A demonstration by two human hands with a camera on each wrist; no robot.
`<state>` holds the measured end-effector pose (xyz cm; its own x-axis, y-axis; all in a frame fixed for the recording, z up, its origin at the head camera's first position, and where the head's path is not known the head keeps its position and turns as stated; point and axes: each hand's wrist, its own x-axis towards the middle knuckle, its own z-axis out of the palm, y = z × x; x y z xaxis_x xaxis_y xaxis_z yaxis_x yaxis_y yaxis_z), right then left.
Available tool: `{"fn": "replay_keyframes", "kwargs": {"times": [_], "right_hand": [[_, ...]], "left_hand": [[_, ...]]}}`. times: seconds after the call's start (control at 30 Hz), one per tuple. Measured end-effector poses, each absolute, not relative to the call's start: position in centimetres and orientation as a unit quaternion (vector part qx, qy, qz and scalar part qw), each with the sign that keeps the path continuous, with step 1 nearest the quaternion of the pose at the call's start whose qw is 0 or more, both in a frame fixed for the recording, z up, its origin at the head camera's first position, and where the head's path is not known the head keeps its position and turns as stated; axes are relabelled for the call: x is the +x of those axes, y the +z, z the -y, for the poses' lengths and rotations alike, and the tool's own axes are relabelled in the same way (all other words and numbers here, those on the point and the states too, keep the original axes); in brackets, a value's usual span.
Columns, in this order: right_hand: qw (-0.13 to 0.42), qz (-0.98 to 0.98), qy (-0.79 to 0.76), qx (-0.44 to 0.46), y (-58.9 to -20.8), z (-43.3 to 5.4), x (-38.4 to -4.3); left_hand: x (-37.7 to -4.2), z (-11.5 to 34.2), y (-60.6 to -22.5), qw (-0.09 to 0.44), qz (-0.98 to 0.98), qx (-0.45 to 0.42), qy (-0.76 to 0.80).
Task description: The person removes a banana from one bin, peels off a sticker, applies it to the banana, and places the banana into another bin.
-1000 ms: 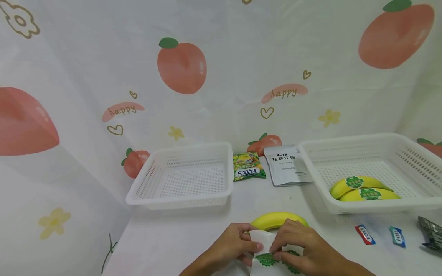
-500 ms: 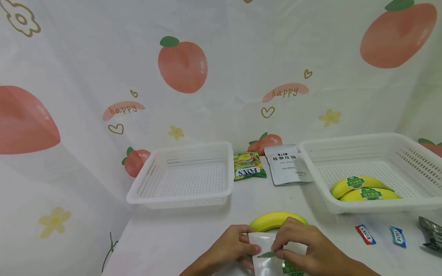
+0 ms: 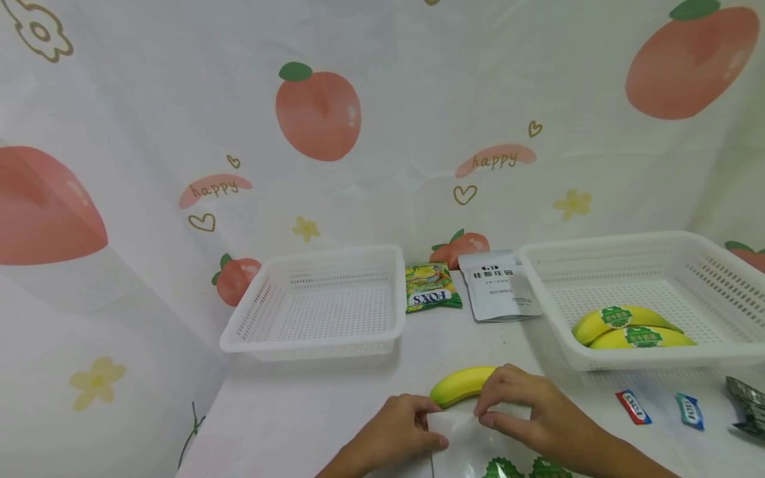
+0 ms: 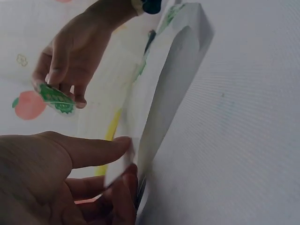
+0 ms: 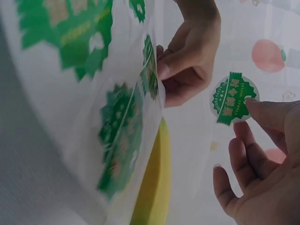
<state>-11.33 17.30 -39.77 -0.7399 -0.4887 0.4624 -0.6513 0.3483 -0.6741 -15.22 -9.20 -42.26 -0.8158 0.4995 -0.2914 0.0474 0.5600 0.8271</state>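
Observation:
My left hand (image 3: 397,431) pinches the edge of a white sticker sheet (image 3: 457,455) between thumb and fingers. Between the thumb and fingertips of my right hand (image 3: 532,411) is a round green-and-white sticker (image 5: 234,98), held apart from the sheet. That sticker (image 4: 57,99) shows in the left wrist view too, while in the head view the fingers hide most of it. More green stickers (image 5: 122,138) are on the sheet. Just behind the sheet a yellow banana (image 3: 459,386) lies on the table, partly covered by my right hand.
At the back left stands a white basket (image 3: 391,335). Another white basket (image 3: 597,362), on the right, holds bananas (image 3: 636,322) with green stickers. Between them lie a Fox's candy bag (image 3: 431,289) and a silver pouch (image 3: 499,292). Small wrapped candies (image 3: 633,406) and a dark packet (image 3: 747,405) lie at right.
A sticker has come off the sheet into my right hand's pinch. The sheet now lies wider and slightly lower in the head view, with its printed stickers shifted right. The banana has barely moved.

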Motion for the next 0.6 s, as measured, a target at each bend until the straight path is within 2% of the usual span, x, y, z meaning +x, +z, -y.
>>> {"fn": "replay_keyframes", "kwargs": {"times": [0.13, 0.4, 0.6], "right_hand": [[0.073, 0.822, 0.451, 0.34, -39.7, -17.7, -11.9], [-0.003, 0.84, 0.471, 0.271, -39.9, -18.8, -13.0], [0.006, 0.856, 0.452, 0.253, -40.0, -19.5, -13.7]], "left_hand": [[-15.4, 9.1, -42.4, 0.232, -0.872, 0.181, 0.391], [-15.4, 8.7, -42.3, 0.209, -0.896, 0.198, 0.337], [-14.9, 8.7, -41.9, 0.177, -0.921, 0.209, 0.279]]}}
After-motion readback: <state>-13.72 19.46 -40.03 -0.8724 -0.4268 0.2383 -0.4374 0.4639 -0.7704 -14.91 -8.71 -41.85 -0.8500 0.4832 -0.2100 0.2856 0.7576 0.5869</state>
